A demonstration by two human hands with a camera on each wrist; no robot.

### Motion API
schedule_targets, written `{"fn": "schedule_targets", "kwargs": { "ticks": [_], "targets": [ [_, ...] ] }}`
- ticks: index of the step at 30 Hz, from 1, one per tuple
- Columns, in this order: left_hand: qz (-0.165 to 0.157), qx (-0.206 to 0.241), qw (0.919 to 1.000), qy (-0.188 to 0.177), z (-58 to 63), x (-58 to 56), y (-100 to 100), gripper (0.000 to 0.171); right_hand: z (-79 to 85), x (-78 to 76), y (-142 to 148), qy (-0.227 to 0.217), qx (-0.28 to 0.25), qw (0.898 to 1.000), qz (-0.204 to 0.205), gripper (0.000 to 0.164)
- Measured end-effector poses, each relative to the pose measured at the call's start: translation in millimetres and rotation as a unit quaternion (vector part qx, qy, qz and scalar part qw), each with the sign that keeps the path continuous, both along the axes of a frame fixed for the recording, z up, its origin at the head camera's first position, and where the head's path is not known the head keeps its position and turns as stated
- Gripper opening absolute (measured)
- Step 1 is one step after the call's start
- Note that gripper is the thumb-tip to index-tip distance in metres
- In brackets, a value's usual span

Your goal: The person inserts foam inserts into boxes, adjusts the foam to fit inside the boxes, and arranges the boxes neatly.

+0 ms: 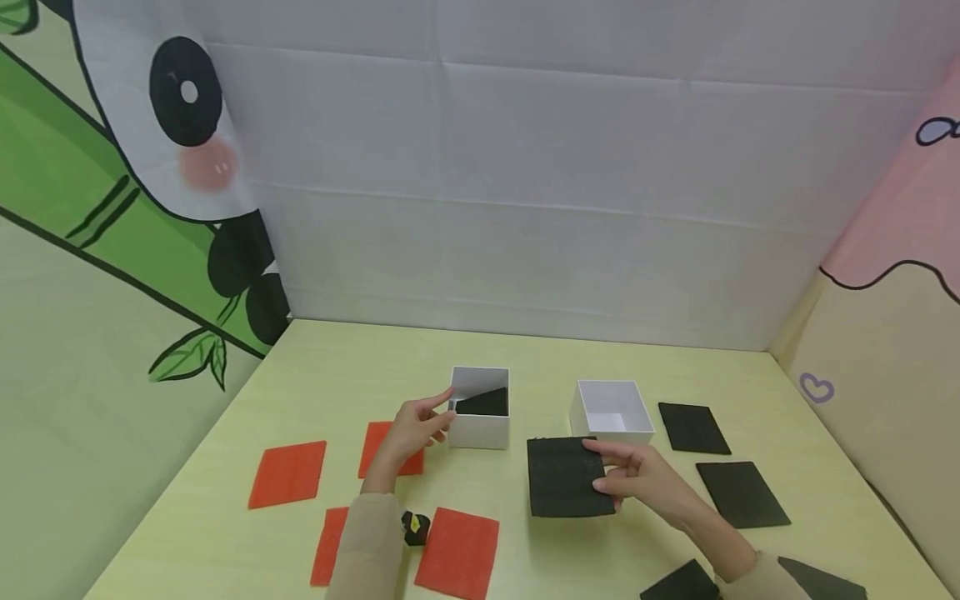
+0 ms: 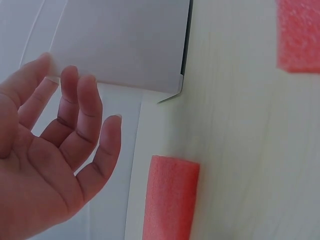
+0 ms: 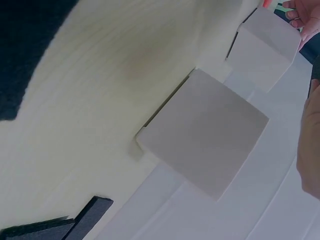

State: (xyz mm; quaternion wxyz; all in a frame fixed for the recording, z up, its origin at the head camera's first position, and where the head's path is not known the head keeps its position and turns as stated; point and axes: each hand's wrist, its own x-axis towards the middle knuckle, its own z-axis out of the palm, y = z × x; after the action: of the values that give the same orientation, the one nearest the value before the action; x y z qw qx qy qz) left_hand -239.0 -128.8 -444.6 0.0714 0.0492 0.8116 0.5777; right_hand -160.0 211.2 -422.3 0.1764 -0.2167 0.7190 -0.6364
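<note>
My right hand pinches a thin black foam-like square by its right edge, thumb on the near face, holding it above the table. In the right wrist view only part of this hand shows at the edge. My left hand is at the left side of a small white box, with thumb and index finger at its rim. The other fingers stay loosely bent, as the left wrist view shows. A black piece leans inside that box. A second white box stands behind the held square.
Red squares lie on the left of the pale table, one near the front. More black squares lie on the right. A small black object with a yellow mark sits by my left sleeve. White cloth hangs behind.
</note>
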Motion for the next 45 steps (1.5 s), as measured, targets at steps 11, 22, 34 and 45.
{"fn": "schedule_targets", "kwargs": {
  "ticks": [11, 22, 34, 45],
  "targets": [
    [-0.006, 0.000, 0.9998, 0.017, 8.3, 4.8, 0, 0.046, 10.5, -11.3, -27, 0.018, -0.001, 0.998, -0.065, 0.059],
    [-0.008, 0.000, 0.9997, 0.024, -2.0, -1.7, -3, 0.045, 13.0, -21.5, -51, 0.026, -0.009, 0.994, -0.108, 0.053],
    [0.006, -0.004, 1.0000, 0.005, -0.7, 0.0, 0, 0.045, 10.9, -37.6, -67, 0.029, 0.007, 0.992, -0.125, 0.050],
    [0.006, -0.005, 0.9999, 0.007, -2.5, -0.6, 0, 0.045, 12.4, -54.9, -85, 0.061, -0.002, 0.982, -0.177, 0.042]
  ]
}}
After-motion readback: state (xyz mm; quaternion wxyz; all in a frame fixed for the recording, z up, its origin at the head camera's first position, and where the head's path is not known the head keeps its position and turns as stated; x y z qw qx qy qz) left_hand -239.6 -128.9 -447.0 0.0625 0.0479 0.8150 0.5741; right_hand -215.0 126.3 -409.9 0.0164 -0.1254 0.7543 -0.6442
